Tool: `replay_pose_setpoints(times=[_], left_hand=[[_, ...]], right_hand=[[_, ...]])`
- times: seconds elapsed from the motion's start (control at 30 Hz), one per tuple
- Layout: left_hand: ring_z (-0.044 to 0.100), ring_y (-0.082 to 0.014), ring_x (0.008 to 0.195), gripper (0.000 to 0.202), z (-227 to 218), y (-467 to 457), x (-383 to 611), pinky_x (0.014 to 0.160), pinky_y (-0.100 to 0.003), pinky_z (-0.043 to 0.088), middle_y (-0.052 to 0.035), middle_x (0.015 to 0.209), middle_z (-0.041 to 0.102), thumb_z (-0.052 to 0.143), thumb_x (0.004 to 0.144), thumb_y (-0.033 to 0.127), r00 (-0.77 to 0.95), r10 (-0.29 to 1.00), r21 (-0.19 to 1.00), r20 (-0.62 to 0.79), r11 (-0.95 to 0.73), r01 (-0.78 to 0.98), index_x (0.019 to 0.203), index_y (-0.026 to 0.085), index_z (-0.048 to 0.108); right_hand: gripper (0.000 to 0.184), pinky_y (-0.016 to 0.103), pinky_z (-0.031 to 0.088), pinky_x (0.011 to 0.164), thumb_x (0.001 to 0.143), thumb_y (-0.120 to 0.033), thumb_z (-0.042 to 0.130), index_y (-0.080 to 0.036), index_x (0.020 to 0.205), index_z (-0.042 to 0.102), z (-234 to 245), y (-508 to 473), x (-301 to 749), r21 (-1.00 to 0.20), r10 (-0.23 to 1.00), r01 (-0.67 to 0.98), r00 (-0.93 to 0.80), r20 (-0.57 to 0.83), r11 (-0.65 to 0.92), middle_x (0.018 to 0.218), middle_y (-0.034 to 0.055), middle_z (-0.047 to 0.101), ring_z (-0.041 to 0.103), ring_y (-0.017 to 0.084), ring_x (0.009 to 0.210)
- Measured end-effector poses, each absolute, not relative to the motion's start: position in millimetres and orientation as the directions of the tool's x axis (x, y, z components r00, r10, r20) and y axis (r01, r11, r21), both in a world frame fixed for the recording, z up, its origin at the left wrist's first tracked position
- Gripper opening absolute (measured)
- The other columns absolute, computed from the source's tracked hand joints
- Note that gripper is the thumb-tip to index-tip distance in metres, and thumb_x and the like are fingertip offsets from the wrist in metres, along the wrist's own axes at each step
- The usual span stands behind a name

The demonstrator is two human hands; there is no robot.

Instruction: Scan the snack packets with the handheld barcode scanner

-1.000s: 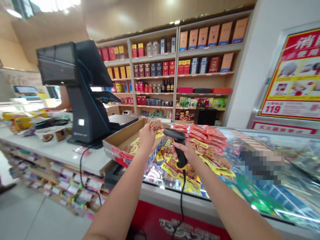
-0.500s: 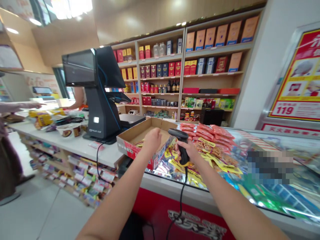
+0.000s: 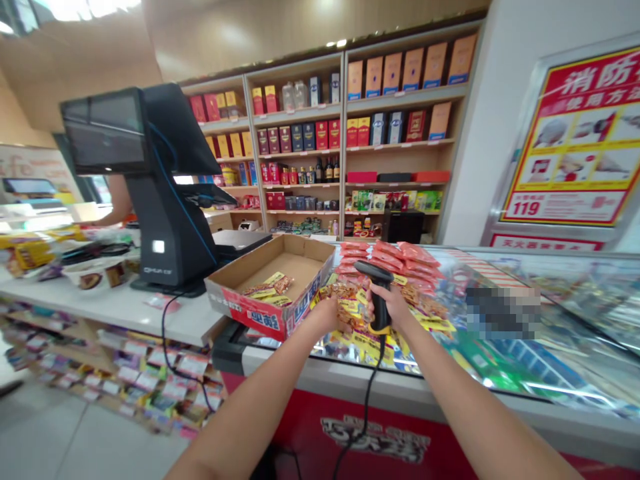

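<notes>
My right hand grips a black and yellow barcode scanner by its handle, its head pointing left and its cable hanging down the counter front. My left hand is at the near-left side of a pile of yellow-labelled snack packets, touching them. Its fingers are largely hidden, so a hold on a packet cannot be made out. Left of it, an open cardboard box with red and blue print has a few similar packets inside. Red snack packets are stacked behind the scanner.
A black checkout terminal stands on the white counter at left, near bowls and bagged goods. The packets lie on a glass-topped freezer. Shelves of boxed bottles line the back wall. At far left, another person's arm shows.
My left hand has gone from above the cardboard box down to the snack pile at its right. The scanner stays in my right hand. My view has turned right.
</notes>
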State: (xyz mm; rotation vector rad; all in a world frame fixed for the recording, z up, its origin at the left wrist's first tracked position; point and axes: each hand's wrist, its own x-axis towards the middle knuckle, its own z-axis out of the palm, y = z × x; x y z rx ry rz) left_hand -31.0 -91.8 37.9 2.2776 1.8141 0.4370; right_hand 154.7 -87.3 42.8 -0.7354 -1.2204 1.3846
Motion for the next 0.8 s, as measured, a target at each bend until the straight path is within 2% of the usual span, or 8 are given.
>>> replay_pose_setpoints(times=[0.17,0.23,0.33,0.43,0.53,0.67,0.73,0.8], left_hand=[[0.065,-0.0178,0.073,0.035,39.7,-84.8,-46.0,0.06,-0.022,0.045,-0.0008,0.075,0.068,0.071,0.057,0.009,0.218,0.971,0.535,0.098,-0.236,0.811,0.091,0.019,0.068],[0.063,-0.0161,0.071,0.033,40.2,-81.0,-55.2,0.058,-0.021,0.045,-0.0004,0.075,0.069,0.068,0.055,0.004,0.199,0.969,0.583,0.149,-0.249,0.774,0.085,0.018,0.071],[0.061,-0.0147,0.066,0.03,43.8,-74.2,-65.5,0.058,-0.022,0.044,-0.0005,0.072,0.069,0.063,0.059,0.004,0.168,0.963,0.63,0.213,-0.267,0.73,0.083,0.018,0.073],[0.058,-0.0147,0.058,0.011,49.2,-68.9,-65.9,0.055,-0.024,0.044,-0.0015,0.06,0.065,0.064,0.067,0.016,0.143,0.979,0.713,0.147,-0.205,0.67,0.074,0.016,0.073],[0.062,-0.0207,0.067,0.023,51.2,-70.3,-55.3,0.062,-0.03,0.048,-0.0062,0.068,0.067,0.071,0.065,0.037,0.168,0.975,0.567,0.142,-0.219,0.794,0.074,0.016,0.072],[0.058,-0.0349,0.108,0.064,48.9,-82.2,-34.0,0.087,-0.039,0.048,-0.0175,0.116,0.063,0.082,0.047,0.047,0.193,0.949,0.188,0.248,-0.242,0.952,0.103,0.018,0.067],[0.055,-0.0363,0.113,0.071,48.9,-87.8,-24.3,0.09,-0.041,0.047,-0.0192,0.122,0.06,0.081,0.05,0.049,0.206,0.963,0.093,0.175,-0.224,0.97,0.113,0.019,0.063],[0.061,-0.0348,0.107,0.061,49.3,-91.5,-15.6,0.087,-0.041,0.049,-0.0195,0.115,0.064,0.076,0.06,0.046,0.211,0.975,0.05,0.069,-0.214,0.976,0.113,0.018,0.062]], right_hand=[[0.03,0.027,0.044,0.034,0.071,-0.043,0.068,-0.017,0.062,0.058,33.8,-76.4,150.8,-0.931,0.957,-0.362,-0.246,0.152,0.055,0.042,-0.0004,0.056,0.051,0.014,0.034],[0.029,0.026,0.044,0.034,0.071,-0.042,0.068,-0.017,0.062,0.058,32.9,-73.1,150.4,-0.931,0.96,-0.362,-0.236,0.152,0.059,0.043,-0.0003,0.056,0.051,0.014,0.034],[0.029,0.024,0.044,0.034,0.071,-0.041,0.068,-0.016,0.06,0.058,38.3,-71.1,151.5,-0.932,0.962,-0.349,-0.209,0.177,0.096,0.044,-0.0002,0.056,0.051,0.012,0.034],[0.027,0.023,0.045,0.036,0.069,-0.04,0.07,-0.016,0.062,0.058,48.4,-72.1,154.1,-0.916,0.956,-0.383,-0.203,0.21,0.12,0.047,-0.0014,0.057,0.051,0.011,0.036],[0.025,0.022,0.046,0.037,0.066,-0.037,0.073,-0.017,0.071,0.059,52.5,-72.7,158.0,-0.887,0.955,-0.443,-0.184,0.231,0.129,0.053,-0.0027,0.06,0.051,0.01,0.038],[0.028,0.024,0.045,0.036,0.069,-0.043,0.069,-0.018,0.066,0.056,41.2,-68.5,164.2,-0.891,0.958,-0.445,-0.204,0.199,0.091,0.045,-0.0031,0.054,0.05,0.011,0.036],[0.03,0.024,0.044,0.036,0.071,-0.045,0.067,-0.018,0.064,0.055,33.7,-65.7,166.4,-0.89,0.96,-0.449,-0.208,0.187,0.076,0.044,-0.0028,0.053,0.051,0.012,0.036],[0.03,0.024,0.044,0.036,0.072,-0.045,0.066,-0.018,0.064,0.054,28.8,-64.1,167.3,-0.891,0.959,-0.449,-0.216,0.182,0.068,0.043,-0.0027,0.053,0.051,0.012,0.037]])
